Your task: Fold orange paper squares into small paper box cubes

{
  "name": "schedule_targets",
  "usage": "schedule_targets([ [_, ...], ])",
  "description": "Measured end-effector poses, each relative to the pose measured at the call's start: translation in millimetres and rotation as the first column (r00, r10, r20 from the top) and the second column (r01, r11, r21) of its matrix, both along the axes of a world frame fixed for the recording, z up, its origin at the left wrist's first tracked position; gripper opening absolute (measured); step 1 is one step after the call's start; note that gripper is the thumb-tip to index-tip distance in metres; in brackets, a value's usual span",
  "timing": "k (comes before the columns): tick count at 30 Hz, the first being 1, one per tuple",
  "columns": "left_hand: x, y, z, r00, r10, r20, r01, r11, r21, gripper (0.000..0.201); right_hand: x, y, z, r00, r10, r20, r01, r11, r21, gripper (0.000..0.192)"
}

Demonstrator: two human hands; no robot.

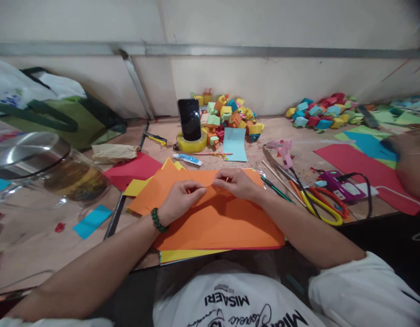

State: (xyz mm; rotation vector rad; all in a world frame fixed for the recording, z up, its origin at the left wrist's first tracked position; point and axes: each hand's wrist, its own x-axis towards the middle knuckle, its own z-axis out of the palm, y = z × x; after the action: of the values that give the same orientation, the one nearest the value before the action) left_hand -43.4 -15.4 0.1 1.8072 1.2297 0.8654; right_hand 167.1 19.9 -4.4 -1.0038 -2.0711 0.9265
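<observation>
Both your hands are nearly closed in a pinch, thumbs brought to the curled fingers, just above the stack of orange sheets [223,231] at the near middle of the table. Your left hand [182,197] and right hand [235,182] meet fingertip to fingertip at what seems to be a small orange piece [209,186]; orange against orange, its edges are hard to make out, so you would have to judge its folds yourself.

A good deal looks done: beyond your hands lies a heap of small boxy paper shapes [227,116] in many colours, beside the upright phone [189,119], and a second heap [322,113] sits further right. The piece between your fingers does not look like one of those shapes yet.

Plenty of paper is unworked. The orange stack lies flat, with yellow sheets [192,255] showing beneath its near edge; a red sheet [135,169] is to the left, and a light blue sheet [235,144] lies in front of the first heap. The glue gun [281,150] and the yellow-handled scissors [321,209] lie to your right, out of your hands.
</observation>
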Motion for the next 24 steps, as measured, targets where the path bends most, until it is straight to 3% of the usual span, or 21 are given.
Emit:
schedule_targets([
  [3, -1, 4, -7.3, 0.99, -0.039, -0.132, 0.041, 0.999, 0.012, 0.035, 3, 5, -1.3, 0.991, 0.002, 0.131, 0.01, 0.996, -0.085, 0.023],
  [6, 2, 4, -14.4, 0.931, -0.05, -0.362, 0.12, 0.977, 0.174, 0.033, 5, 6, 1.3, 0.958, -0.002, 0.288, 0.04, 0.991, -0.127, 0.02],
  [10, 5, 1, -16.7, 0.814, -0.024, -0.581, 0.318, 0.855, 0.41, 0.029, 3, 1, 6.7, 0.881, -0.051, 0.471, 0.08, 0.996, -0.042, 0.018],
  [13, 6, 1, -14.0, 0.725, -0.121, -0.678, 0.49, 0.783, 0.383, 0.028, 3, -2, 8.9, 0.835, -0.068, 0.546, 0.059, 0.998, 0.033, 0.012],
  [16, 4, 2, -9.9, 0.668, -0.201, -0.716, 0.567, 0.76, 0.316, 0.031, 5, 0, 9.2, 0.823, -0.064, 0.565, 0.054, 0.998, 0.035, 0.007],
  [21, 2, 3, -1.8, 0.658, -0.234, -0.716, 0.578, 0.767, 0.28, 0.033, 10, 4, 10.6, 0.854, -0.002, 0.52, 0.019, 0.999, -0.026, 0.026],
  [24, 1, 1, 3.3, 0.649, -0.247, -0.72, 0.58, 0.773, 0.258, 0.035, 9, 1, 10.6, 0.874, 0.029, 0.486, -0.005, 0.999, -0.051, 0.049],
])
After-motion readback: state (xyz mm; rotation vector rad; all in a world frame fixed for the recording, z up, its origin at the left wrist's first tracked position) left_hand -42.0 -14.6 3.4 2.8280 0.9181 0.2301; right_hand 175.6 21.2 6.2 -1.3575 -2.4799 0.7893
